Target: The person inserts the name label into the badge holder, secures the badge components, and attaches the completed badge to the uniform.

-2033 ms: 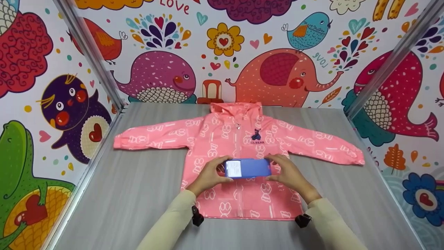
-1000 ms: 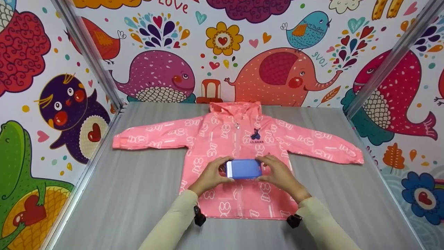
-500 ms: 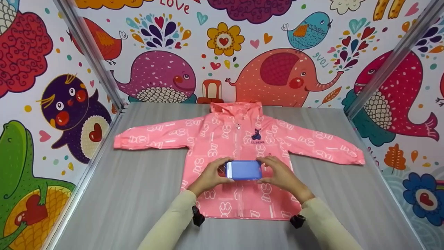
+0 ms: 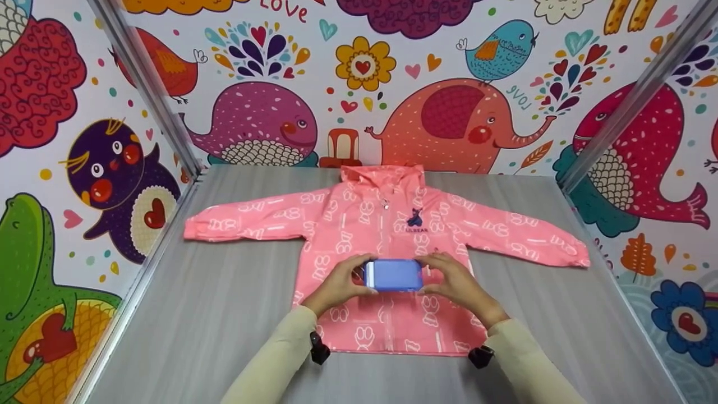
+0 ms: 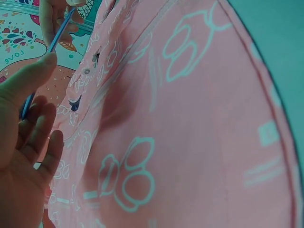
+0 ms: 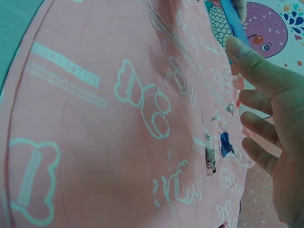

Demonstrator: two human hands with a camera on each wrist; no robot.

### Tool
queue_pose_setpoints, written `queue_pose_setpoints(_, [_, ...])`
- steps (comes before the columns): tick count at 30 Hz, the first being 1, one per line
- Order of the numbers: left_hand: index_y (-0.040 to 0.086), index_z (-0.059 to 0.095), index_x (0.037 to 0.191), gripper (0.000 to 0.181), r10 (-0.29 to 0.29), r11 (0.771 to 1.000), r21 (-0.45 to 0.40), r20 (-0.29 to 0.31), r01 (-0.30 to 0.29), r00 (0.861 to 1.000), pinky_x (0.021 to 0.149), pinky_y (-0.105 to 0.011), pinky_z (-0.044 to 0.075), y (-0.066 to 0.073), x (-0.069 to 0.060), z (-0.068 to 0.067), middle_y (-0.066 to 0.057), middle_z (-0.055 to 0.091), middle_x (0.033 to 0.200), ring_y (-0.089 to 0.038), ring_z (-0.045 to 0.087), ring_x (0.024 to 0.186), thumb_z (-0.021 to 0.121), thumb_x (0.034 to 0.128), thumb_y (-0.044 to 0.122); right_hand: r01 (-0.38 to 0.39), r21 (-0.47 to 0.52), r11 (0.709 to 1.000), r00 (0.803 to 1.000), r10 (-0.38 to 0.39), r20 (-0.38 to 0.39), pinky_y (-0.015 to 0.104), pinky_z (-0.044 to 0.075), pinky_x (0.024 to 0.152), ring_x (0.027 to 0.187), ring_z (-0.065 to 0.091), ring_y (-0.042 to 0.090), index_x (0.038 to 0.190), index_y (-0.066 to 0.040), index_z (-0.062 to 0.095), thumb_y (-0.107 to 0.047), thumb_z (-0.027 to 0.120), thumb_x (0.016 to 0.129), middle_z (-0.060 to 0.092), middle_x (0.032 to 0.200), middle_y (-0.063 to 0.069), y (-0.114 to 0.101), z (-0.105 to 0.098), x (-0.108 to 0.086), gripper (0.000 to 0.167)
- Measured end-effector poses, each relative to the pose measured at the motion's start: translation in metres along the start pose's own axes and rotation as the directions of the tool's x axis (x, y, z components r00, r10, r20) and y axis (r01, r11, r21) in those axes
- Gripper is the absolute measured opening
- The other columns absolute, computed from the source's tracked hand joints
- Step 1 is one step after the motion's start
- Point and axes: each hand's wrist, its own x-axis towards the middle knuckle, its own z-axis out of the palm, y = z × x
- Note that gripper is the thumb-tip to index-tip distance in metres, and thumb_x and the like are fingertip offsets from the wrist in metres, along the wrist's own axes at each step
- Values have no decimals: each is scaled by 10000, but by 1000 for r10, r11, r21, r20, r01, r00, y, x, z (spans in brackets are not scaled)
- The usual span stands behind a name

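Observation:
A blue, flat rectangular object (image 4: 395,275) with a white strip at its left end is held level above the pink jacket (image 4: 387,230). The left hand (image 4: 341,283) pinches its left end and the right hand (image 4: 453,283) pinches its right end, thumbs on the near edge. Seen from the left wrist, the object (image 5: 61,32) appears edge-on beside the left hand (image 5: 28,123). In the right wrist view the right hand (image 6: 275,99) has its thumb on the object (image 6: 232,23), other fingers spread. Beneath them the jacket lies front up, sleeves spread out, hood at the back.
The grey table (image 4: 224,314) carries the jacket. Printed cartoon walls (image 4: 348,67) stand behind and at both sides, with metal posts (image 4: 151,84) at the corners. A dark device (image 4: 320,349) is strapped at each wrist.
Over two seconds the right hand has moved left, and the blue object looks shorter, with its white area now a narrow strip. Little differs from half a second ago.

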Motion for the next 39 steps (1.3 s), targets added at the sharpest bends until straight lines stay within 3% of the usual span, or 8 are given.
queue_pose_setpoints(7, [46,493,1426,784,5,1000,-10,-5,-5,1000,894,-509,563,2,1,0,-185,605,1290,-317,615,1021,848,729,103,20,4,1000,1000,-20,-7,474,513,1002,1134,609,231,1357,-172,605,-298,873,694,693,1199,-18,-3,2,3,726])
queue_pose_setpoints(17, [34,486,1424,754,5,1000,19,4,-5,1000,896,-405,573,6,4,4,-181,594,1271,-279,602,1043,834,759,113,42,-36,998,998,-44,-37,466,528,983,1078,618,219,1347,-142,611,-276,877,678,705,1167,4,-7,9,5,733])
queue_pose_setpoints(24, [57,491,1424,763,-5,999,38,-5,5,1000,906,-419,563,4,2,5,-164,606,1256,-258,601,1032,841,749,119,48,-44,998,998,-49,-38,441,553,932,1058,623,230,1353,-149,606,-265,879,679,698,1179,-2,-7,11,5,737])
queue_pose_setpoints(36, [104,470,1435,773,-1,998,69,-31,4,1000,875,-483,551,1,1,5,-171,586,1318,-267,588,967,841,758,156,-27,13,1000,1000,27,7,505,520,962,1045,611,231,1399,-157,557,-242,855,743,678,1168,34,-11,8,7,726])
queue_pose_setpoints(39, [108,467,1445,763,-8,997,76,-34,10,999,861,-422,548,1,0,6,-154,594,1310,-228,583,943,829,775,160,-44,44,998,999,43,25,512,522,958,1008,627,223,1421,-125,529,-218,843,760,684,1088,37,-10,8,8,738])
